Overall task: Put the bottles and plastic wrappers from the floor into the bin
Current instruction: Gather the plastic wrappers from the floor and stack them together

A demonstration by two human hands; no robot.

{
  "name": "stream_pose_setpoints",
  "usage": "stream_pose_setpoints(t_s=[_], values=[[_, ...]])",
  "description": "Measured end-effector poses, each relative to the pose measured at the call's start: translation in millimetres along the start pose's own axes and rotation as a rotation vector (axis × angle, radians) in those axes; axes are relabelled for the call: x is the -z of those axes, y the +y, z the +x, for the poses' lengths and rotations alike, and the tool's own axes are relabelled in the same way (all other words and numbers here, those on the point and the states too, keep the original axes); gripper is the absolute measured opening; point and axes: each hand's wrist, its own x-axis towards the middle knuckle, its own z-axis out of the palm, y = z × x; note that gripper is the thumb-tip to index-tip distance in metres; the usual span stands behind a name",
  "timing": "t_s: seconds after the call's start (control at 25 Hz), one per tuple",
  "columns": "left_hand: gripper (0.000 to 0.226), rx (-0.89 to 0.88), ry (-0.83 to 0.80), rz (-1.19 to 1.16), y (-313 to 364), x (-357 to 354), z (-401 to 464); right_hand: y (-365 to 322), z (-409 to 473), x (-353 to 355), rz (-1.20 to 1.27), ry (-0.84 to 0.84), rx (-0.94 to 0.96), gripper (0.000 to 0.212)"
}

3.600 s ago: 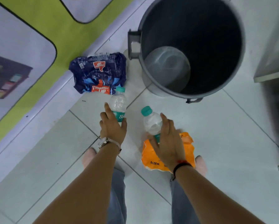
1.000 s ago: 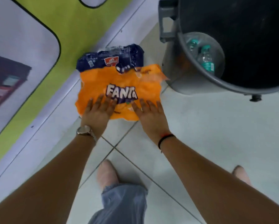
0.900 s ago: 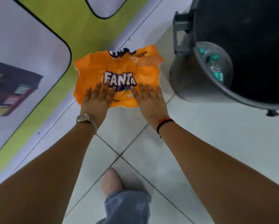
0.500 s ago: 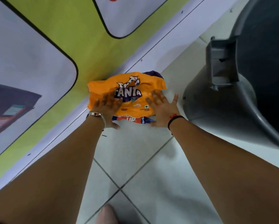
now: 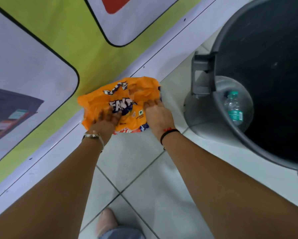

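An orange Fanta plastic wrapper [image 5: 127,94] lies crumpled on the floor beside the wall, on top of a dark blue wrapper [image 5: 144,127] whose edge peeks out beneath it. My left hand [image 5: 106,118] grips the orange wrapper's left side, fingers curled into it. My right hand [image 5: 157,112] grips its right side, fingers bent into the plastic. The dark grey bin [image 5: 231,135] stands to the right, and a clear bottle with a green cap [image 5: 232,107] lies at its bottom.
A wall panel with green and white graphics [image 5: 58,40] runs along the left, with a pale skirting strip at its base. The floor is light tile [image 5: 141,178]. My foot [image 5: 106,221] shows at the bottom edge. The bin's handle bracket [image 5: 202,75] faces the wrappers.
Both bottles went from the floor into the bin. The orange wrapper was slid onto the blue one, and my flat hands have now closed, bunching the plastic together.
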Motion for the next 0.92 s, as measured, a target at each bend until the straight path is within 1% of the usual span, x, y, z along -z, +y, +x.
stream_pose_setpoints(t_s=[0.08,0.16,0.24,0.32,0.44,0.52,0.56,0.64,0.72,0.84,0.92], values=[[0.072,0.015,0.029,-0.048,4,3,-38,-16,-24,28,-0.01,0.007,0.063,0.035],[0.078,0.054,0.094,-0.131,11,20,-73,-33,-46,63,-0.077,0.043,0.149,0.038],[0.081,0.04,0.185,-0.146,17,43,-105,-47,-66,102,-0.151,0.11,0.24,0.039],[0.083,0.005,0.288,-0.173,28,77,-129,-49,-88,152,-0.175,0.202,0.268,0.041],[0.084,-0.044,0.434,-0.146,61,142,-151,-19,-119,219,-0.205,0.317,0.204,0.047],[0.084,-0.143,0.516,-0.068,91,186,-152,21,-145,250,-0.21,0.35,0.112,0.055],[0.083,-0.213,0.543,-0.013,106,204,-148,43,-159,258,-0.207,0.363,0.072,0.059],[0.081,-0.329,0.516,0.107,148,229,-136,90,-186,265,-0.239,0.406,-0.007,0.065],[0.079,-0.417,0.447,0.224,191,238,-124,127,-201,259,-0.246,0.357,-0.056,0.073],[0.072,-0.477,0.289,0.343,243,229,-109,167,-206,240,-0.163,0.049,-0.079,0.086],[0.071,-0.461,0.161,0.412,263,209,-97,185,-197,225,-0.073,-0.154,-0.103,0.089]])
